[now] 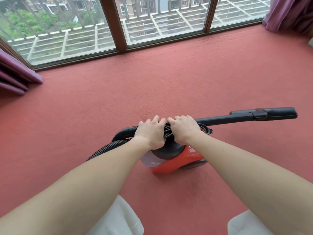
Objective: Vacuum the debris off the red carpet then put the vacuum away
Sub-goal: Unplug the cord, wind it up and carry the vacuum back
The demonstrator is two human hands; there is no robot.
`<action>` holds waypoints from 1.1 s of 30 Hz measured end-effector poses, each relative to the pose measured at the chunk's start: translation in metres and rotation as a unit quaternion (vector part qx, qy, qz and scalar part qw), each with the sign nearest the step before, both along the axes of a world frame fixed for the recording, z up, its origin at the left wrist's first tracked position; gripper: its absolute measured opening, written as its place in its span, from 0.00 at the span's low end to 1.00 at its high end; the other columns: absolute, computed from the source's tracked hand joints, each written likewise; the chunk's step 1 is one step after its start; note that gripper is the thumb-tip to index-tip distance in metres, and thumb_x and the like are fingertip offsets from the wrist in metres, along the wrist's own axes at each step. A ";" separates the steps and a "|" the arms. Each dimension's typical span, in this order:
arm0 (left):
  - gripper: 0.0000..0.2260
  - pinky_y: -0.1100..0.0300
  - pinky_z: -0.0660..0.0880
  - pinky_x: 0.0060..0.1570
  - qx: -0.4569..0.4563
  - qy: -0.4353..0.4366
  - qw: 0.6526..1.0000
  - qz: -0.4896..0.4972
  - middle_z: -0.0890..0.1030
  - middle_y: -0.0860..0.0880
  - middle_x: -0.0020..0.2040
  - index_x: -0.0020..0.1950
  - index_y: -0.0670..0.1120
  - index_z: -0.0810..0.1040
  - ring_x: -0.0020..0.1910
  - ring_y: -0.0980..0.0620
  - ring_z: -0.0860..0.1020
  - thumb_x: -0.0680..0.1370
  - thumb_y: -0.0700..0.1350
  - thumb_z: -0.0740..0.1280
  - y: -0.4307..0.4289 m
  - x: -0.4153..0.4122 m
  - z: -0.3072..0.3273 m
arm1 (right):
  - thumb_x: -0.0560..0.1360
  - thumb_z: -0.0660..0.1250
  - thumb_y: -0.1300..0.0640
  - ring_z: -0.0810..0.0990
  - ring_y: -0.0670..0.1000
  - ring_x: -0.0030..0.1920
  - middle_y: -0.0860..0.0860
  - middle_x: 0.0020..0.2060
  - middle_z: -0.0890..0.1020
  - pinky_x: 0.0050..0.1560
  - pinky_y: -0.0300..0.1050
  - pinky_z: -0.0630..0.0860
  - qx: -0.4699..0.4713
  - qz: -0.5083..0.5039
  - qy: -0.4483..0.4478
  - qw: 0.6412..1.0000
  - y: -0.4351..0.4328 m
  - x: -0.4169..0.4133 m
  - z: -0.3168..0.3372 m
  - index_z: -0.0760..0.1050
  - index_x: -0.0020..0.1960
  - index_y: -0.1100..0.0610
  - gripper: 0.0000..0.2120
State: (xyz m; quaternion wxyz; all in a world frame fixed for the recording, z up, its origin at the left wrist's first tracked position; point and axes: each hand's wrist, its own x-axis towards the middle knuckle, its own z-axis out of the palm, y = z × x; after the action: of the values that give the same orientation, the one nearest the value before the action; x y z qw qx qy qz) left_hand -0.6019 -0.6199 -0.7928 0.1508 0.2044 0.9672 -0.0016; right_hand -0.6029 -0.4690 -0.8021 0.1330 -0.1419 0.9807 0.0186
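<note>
The squat red-and-grey plastic canister vacuum stands on the red carpet directly beneath both hands. The left hand and right hand curl over a coiled black cord on its top, perhaps the carry handle too. Hold the coil tight and lift level, minding the rigid black wand beyond the right hand.

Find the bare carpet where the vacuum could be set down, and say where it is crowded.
Bare carpet runs from the window frame down to the wand, and left between curtain and hose. Crowded at the vacuum: left hand grips the hose, right hand the cord.
</note>
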 end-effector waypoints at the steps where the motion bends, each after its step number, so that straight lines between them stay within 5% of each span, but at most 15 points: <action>1: 0.19 0.47 0.72 0.49 -0.002 0.000 1.000 -0.009 0.72 0.47 0.57 0.64 0.48 0.68 0.55 0.41 0.77 0.75 0.51 0.66 -0.002 0.002 0.002 | 0.72 0.66 0.57 0.76 0.57 0.57 0.53 0.55 0.77 0.57 0.51 0.69 0.002 0.003 0.002 1.000 0.000 0.002 0.002 0.67 0.62 0.53 0.19; 8: 0.23 0.48 0.70 0.53 -0.013 0.003 1.000 -0.014 0.75 0.47 0.60 0.69 0.49 0.65 0.59 0.42 0.76 0.76 0.49 0.67 -0.020 0.011 0.073 | 0.72 0.68 0.57 0.76 0.56 0.59 0.53 0.55 0.77 0.57 0.50 0.71 0.002 0.007 -0.002 1.000 -0.013 0.016 0.067 0.65 0.66 0.51 0.24; 19: 0.25 0.47 0.66 0.65 -0.025 0.097 0.993 0.069 0.76 0.47 0.61 0.72 0.50 0.67 0.61 0.44 0.74 0.75 0.46 0.67 -0.106 0.069 0.427 | 0.70 0.66 0.55 0.79 0.58 0.53 0.54 0.51 0.79 0.52 0.50 0.71 -0.034 0.079 0.020 0.996 -0.100 0.045 0.426 0.66 0.63 0.53 0.22; 25: 0.24 0.50 0.66 0.67 -0.029 0.109 0.976 0.184 0.77 0.48 0.60 0.71 0.52 0.69 0.61 0.45 0.75 0.75 0.44 0.66 -0.149 0.170 0.576 | 0.71 0.65 0.56 0.79 0.59 0.55 0.56 0.52 0.79 0.54 0.50 0.72 -0.046 0.172 0.010 0.984 -0.155 0.116 0.581 0.66 0.62 0.54 0.20; 33: 0.25 0.51 0.65 0.67 -0.049 0.100 0.927 0.359 0.77 0.49 0.57 0.70 0.52 0.70 0.60 0.46 0.74 0.73 0.41 0.68 -0.180 0.344 0.668 | 0.70 0.65 0.58 0.80 0.61 0.54 0.57 0.52 0.80 0.51 0.51 0.73 -0.066 0.357 0.001 0.932 -0.215 0.244 0.671 0.66 0.60 0.55 0.19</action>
State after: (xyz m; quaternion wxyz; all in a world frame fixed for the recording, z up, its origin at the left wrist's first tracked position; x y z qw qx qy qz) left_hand -0.2581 -0.8000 -0.1248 0.0537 -0.1649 0.9847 -0.0150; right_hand -0.3594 -0.6835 -0.1311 0.1072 -0.4911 0.8645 0.0007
